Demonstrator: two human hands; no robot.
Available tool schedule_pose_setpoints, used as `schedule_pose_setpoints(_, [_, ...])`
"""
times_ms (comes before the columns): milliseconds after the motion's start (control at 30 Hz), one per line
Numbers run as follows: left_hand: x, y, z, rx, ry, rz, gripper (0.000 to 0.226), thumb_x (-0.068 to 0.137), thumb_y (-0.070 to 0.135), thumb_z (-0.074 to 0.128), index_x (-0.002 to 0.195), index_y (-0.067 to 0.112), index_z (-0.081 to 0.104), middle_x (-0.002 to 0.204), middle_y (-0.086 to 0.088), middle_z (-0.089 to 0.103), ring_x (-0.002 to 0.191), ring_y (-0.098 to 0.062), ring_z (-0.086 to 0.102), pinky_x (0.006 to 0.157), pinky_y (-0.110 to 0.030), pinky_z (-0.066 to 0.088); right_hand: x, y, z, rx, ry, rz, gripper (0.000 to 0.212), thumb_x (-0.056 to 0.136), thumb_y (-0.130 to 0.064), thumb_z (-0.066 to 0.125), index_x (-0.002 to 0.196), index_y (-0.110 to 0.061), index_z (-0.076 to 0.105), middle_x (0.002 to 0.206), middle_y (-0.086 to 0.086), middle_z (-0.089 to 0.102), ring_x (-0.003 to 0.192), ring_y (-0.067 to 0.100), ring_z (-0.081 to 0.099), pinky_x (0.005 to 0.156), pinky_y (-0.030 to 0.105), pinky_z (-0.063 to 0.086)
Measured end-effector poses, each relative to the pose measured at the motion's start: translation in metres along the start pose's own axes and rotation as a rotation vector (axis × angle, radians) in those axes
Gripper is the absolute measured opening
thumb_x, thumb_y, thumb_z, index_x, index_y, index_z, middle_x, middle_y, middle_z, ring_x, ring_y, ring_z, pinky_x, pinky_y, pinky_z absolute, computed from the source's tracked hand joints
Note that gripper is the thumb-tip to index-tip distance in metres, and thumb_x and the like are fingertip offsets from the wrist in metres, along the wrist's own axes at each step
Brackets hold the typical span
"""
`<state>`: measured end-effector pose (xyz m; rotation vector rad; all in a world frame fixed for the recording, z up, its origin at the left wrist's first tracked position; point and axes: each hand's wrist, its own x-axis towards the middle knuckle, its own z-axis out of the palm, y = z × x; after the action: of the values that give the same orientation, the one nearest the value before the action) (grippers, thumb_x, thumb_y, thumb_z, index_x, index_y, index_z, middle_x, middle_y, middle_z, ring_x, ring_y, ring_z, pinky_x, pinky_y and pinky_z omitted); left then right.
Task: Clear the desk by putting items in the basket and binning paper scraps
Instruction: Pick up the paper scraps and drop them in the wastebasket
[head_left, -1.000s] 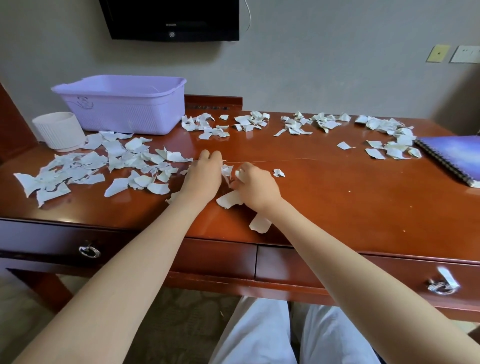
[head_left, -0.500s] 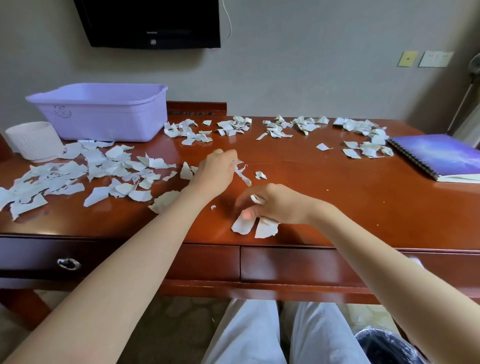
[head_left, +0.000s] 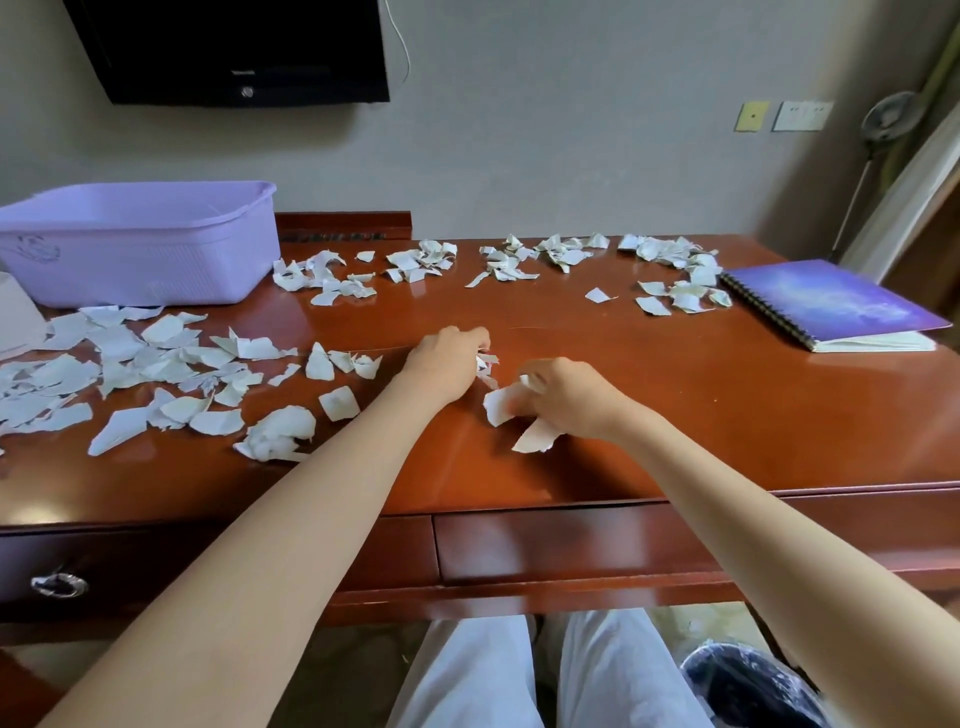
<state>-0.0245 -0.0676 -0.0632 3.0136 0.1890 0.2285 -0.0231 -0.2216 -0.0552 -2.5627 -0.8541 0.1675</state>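
Observation:
Torn white paper scraps (head_left: 156, 374) litter the brown wooden desk (head_left: 727, 415), thickest at the left and along the back edge (head_left: 519, 257). My left hand (head_left: 447, 366) sits at mid-desk with its fingers curled over a few small scraps (head_left: 487, 364). Just to its right, my right hand (head_left: 566, 397) grips a bunch of larger scraps (head_left: 501, 408), and one piece (head_left: 535, 439) hangs below the fist. A lilac plastic basket (head_left: 135, 249) stands at the back left. A purple spiral notebook (head_left: 831, 304) lies at the right.
A white ribbed cup (head_left: 15, 322) pokes in at the left edge. The bin with a plastic liner (head_left: 748, 686) is on the floor under the desk's right side, by my knees. A dark TV (head_left: 234, 47) hangs on the wall above.
My right hand has gathered the two scraps near the front edge and lifted them into its fist. My left hand stayed at mid-desk, closing on small scraps. The camera swung right.

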Motion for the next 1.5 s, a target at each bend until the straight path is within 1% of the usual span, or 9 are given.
schedule_pose_setpoints(200, [0.014, 0.017, 0.003, 0.103, -0.018, -0.062, 0.033, 0.096, 0.008, 0.046, 0.129, 0.012, 0.048, 0.123, -0.014, 0.055, 0.108, -0.028, 0.057, 0.087, -0.031, 0.051, 0.000, 0.035, -0.017, 0.372, 0.173, 0.240, 0.039, 0.088, -0.021, 0.060, 0.061, -0.015, 0.032, 0.057, 0.001, 0.037, 0.052, 0.019, 0.032, 0.047, 0.024, 0.029])
schedule_pose_setpoints(533, [0.024, 0.094, -0.024, -0.775, -0.055, -0.118, 0.044, 0.097, 0.010, 0.034, 0.139, 0.017, 0.044, 0.140, -0.005, 0.049, 0.126, -0.027, 0.047, 0.097, -0.031, 0.040, -0.017, 0.083, -0.028, 1.139, 0.382, 0.559, 0.025, 0.090, -0.026, 0.062, 0.108, -0.014, 0.049, 0.061, 0.004, 0.038, 0.048, 0.013, 0.029, 0.031, 0.010, 0.023])
schedule_pose_setpoints(667, [0.023, 0.145, -0.017, -1.114, -0.144, -0.101, 0.021, 0.097, 0.012, 0.038, 0.095, 0.014, 0.059, 0.083, -0.001, 0.058, 0.081, -0.020, 0.054, 0.073, -0.026, 0.040, -0.047, 0.105, -0.040, 1.202, 0.524, 0.594, 0.042, 0.090, -0.027, 0.061, 0.125, -0.007, 0.052, 0.066, 0.003, 0.043, 0.049, 0.012, 0.030, 0.030, 0.012, 0.024])
schedule_pose_setpoints(767, [0.019, 0.189, -0.006, -1.248, -0.247, -0.068, 0.028, 0.096, 0.012, 0.040, 0.115, 0.003, 0.058, 0.082, -0.003, 0.052, 0.073, -0.017, 0.048, 0.062, -0.023, 0.038, -0.075, 0.123, -0.051, 1.193, 0.642, 0.624, 0.027, 0.091, -0.029, 0.059, 0.110, -0.010, 0.054, 0.062, 0.003, 0.041, 0.046, 0.013, 0.031, 0.032, 0.014, 0.027])
schedule_pose_setpoints(933, [-0.007, 0.268, 0.007, -1.400, -0.456, 0.018, 0.034, 0.095, -0.001, 0.036, 0.066, 0.014, 0.046, 0.049, 0.001, 0.043, 0.042, -0.009, 0.038, 0.048, -0.020, 0.032, -0.129, 0.156, -0.064, 1.164, 0.833, 0.702, 0.017, 0.090, -0.031, 0.058, 0.093, -0.015, 0.053, 0.068, 0.003, 0.041, 0.047, 0.012, 0.033, 0.038, 0.018, 0.029])
schedule_pose_setpoints(1133, [-0.039, 0.340, 0.030, -1.440, -0.612, 0.084, 0.020, 0.096, 0.005, 0.041, 0.093, 0.009, 0.060, 0.070, -0.007, 0.052, 0.063, -0.016, 0.051, 0.059, -0.023, 0.041, -0.192, 0.192, -0.060, 1.130, 0.995, 0.835, 0.019, 0.090, -0.035, 0.056, 0.095, -0.016, 0.059, 0.070, 0.000, 0.048, 0.052, 0.011, 0.039, 0.042, 0.020, 0.033])
schedule_pose_setpoints(1267, [-0.071, 0.367, 0.076, -1.252, -0.787, 0.069, 0.039, 0.096, 0.018, 0.047, 0.133, 0.006, 0.050, 0.126, -0.020, 0.058, 0.101, -0.025, 0.060, 0.089, -0.033, 0.048, -0.236, 0.219, -0.022, 1.230, 1.046, 0.931, 0.018, 0.091, -0.027, 0.055, 0.077, -0.016, 0.053, 0.064, 0.001, 0.045, 0.052, 0.011, 0.037, 0.039, 0.018, 0.031])
schedule_pose_setpoints(1400, [-0.096, 0.374, 0.125, -1.134, -0.931, -0.026, 0.024, 0.099, 0.014, 0.039, 0.114, 0.005, 0.055, 0.095, -0.012, 0.060, 0.078, -0.021, 0.058, 0.063, -0.019, 0.052, -0.267, 0.235, 0.021, 1.356, 0.998, 1.094, 0.012, 0.093, -0.022, 0.054, 0.097, -0.011, 0.052, 0.053, 0.000, 0.048, 0.031, 0.006, 0.039, 0.029, 0.009, 0.027])
schedule_pose_setpoints(1500, [-0.104, 0.374, 0.161, -0.983, -0.954, -0.131, 0.039, 0.098, 0.019, 0.039, 0.134, 0.004, 0.043, 0.107, -0.016, 0.059, 0.093, -0.028, 0.059, 0.074, -0.032, 0.049, -0.272, 0.252, 0.057, 1.433, 0.941, 1.214, 0.008, 0.095, -0.019, 0.050, 0.094, -0.011, 0.052, 0.061, 0.001, 0.047, 0.040, 0.007, 0.047, 0.035, 0.013, 0.034])
